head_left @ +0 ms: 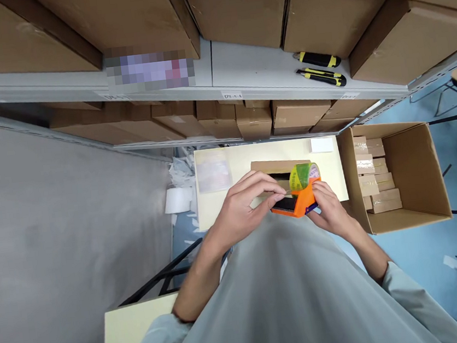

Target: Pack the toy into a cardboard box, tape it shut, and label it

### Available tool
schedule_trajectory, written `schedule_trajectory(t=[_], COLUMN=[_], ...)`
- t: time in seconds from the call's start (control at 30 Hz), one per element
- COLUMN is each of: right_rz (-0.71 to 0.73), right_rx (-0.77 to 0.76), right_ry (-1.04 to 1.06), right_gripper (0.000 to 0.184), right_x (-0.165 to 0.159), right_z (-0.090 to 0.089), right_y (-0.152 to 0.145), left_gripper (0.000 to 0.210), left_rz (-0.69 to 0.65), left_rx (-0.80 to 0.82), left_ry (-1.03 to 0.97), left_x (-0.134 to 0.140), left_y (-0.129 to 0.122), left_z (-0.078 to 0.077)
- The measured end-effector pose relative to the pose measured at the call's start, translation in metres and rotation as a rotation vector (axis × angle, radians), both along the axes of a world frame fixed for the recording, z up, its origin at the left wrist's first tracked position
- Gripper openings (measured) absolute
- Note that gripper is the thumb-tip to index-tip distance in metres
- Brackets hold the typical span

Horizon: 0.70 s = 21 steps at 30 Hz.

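Orange plastic tape dispenser (305, 200), centre-right, seems light, stiff, best held where my right hand (330, 208) grips its end, left hand (247, 201) seemingly pinching green-yellow tape (300, 176).

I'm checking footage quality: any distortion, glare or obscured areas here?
Head view: the grey-green shirt looks stretched toward the bottom, likely wide-lens distortion; head view: a pixelated patch hides part of the shelf edge; head view: small boxes in the open carton show bright glints; head view: a soft shadow darkens the grey wall.
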State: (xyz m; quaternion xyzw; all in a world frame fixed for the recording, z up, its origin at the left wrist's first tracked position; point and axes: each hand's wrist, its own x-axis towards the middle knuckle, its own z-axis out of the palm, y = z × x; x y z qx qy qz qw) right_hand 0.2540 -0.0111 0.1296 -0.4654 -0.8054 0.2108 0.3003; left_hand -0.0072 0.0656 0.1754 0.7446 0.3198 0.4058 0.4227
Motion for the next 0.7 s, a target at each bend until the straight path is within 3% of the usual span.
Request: schedule_trajectory(t=[0.23, 0.37, 0.5, 0.7], right_rz=[0.009, 0.037, 0.079, 0.176], right_rx=[-0.012, -0.156, -0.377, -0.676], right_ry=[-0.015, -0.061, -0.129, -0.300], right_gripper=[0.017, 0.012, 0.019, 0.030], right_x=[-0.006, -0.009, -0.014, -0.008], right_z=[0.002, 0.004, 0.019, 0.045], right_y=[-0.005, -0.007, -0.008, 0.004], left_gripper=[0.008, 0.009, 0.017, 0.027], left_rz=[0.132, 0.190, 0.249, 0.345], left_rx=[-0.001, -0.080, -0.282, -0.723], left_ry=[-0.027, -0.055, -0.092, -0.162], left_x=[-0.001, -0.006, -0.014, -0.021], left_y=[-0.021, -0.027, -0.036, -0.054], left_z=[-0.007, -0.018, -0.037, -0.064])
